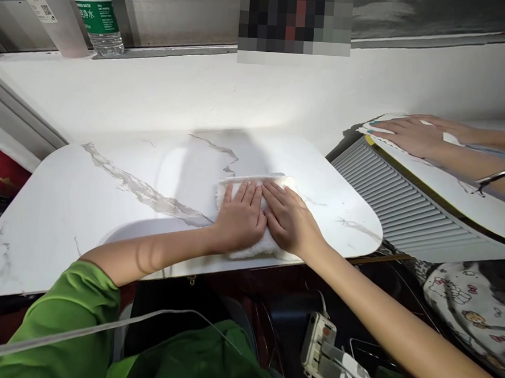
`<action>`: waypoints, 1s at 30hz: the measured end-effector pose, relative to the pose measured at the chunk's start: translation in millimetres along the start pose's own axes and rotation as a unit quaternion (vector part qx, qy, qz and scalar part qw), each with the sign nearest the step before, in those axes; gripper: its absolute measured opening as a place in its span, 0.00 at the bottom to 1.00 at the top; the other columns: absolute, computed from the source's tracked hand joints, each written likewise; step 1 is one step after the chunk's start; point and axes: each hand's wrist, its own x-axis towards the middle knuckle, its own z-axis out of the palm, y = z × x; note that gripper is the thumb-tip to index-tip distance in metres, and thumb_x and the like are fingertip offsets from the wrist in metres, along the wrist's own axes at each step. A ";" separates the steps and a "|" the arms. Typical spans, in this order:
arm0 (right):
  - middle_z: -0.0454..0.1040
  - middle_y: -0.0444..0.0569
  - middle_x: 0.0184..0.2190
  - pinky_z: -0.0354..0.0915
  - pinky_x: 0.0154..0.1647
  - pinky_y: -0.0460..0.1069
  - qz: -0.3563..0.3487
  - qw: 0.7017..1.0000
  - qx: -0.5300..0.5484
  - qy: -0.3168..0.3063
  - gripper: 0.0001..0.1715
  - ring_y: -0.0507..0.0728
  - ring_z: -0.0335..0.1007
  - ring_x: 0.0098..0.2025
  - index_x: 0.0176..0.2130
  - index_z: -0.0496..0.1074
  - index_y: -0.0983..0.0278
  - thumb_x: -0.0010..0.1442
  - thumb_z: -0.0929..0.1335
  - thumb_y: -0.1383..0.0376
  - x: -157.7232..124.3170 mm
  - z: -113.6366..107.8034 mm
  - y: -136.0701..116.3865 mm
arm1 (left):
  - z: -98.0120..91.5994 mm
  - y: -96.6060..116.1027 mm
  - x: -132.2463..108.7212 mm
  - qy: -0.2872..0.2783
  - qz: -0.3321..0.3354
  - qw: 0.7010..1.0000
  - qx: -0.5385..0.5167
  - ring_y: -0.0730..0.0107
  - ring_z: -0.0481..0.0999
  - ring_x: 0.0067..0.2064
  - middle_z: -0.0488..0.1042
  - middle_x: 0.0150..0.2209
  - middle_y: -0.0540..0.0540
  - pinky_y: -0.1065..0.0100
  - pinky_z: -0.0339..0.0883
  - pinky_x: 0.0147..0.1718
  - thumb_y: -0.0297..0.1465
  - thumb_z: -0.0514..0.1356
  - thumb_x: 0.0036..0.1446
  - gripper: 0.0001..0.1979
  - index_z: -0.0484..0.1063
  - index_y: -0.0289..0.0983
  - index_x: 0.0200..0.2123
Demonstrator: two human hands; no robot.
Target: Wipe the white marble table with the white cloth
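A folded white fluffy cloth (253,183) lies on the white marble-patterned table (106,203), near its front edge. My left hand (240,214) lies flat on the cloth with its fingers stretched out. My right hand (287,217) lies flat beside it, fingers together and pointing up-left, touching the left hand. Both palms press on the cloth and cover most of it.
Another person's hand (410,133) rests on a second white table (449,189) at the right, above a ribbed grey panel (397,203). A water bottle (98,14) stands on the ledge at the back left. A power strip with plugs (323,353) lies below the table.
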 end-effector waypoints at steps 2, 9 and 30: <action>0.66 0.60 0.64 0.56 0.69 0.65 0.000 1.000 0.008 -0.002 0.34 0.65 0.59 0.68 0.64 0.64 0.73 0.64 0.56 0.65 7.1 2.0 2.2 | -0.3 -4.2 4.2 0.003 -0.002 1.000 0.001 0.59 0.44 0.73 0.48 0.72 0.39 0.51 0.34 0.71 0.31 0.42 0.69 0.29 0.50 0.27 0.70; 0.66 0.57 0.64 0.56 0.68 0.63 0.006 1.000 0.016 -0.004 0.33 0.62 0.59 0.67 0.64 0.65 0.70 0.63 0.55 0.66 61.4 21.3 11.5 | -11.0 -38.8 42.5 -0.009 -0.021 1.000 0.008 0.60 0.45 0.73 0.48 0.72 0.39 0.52 0.36 0.71 0.31 0.40 0.69 0.29 0.49 0.27 0.71; 0.72 0.53 0.59 0.56 0.64 0.63 0.027 0.999 0.029 0.002 0.30 0.64 0.64 0.62 0.59 0.69 0.64 0.66 0.52 0.64 221.4 78.6 68.8 | -19.3 -131.6 179.6 0.043 -0.054 0.997 0.019 0.63 0.51 0.72 0.53 0.71 0.40 0.56 0.40 0.69 0.28 0.39 0.68 0.28 0.53 0.32 0.69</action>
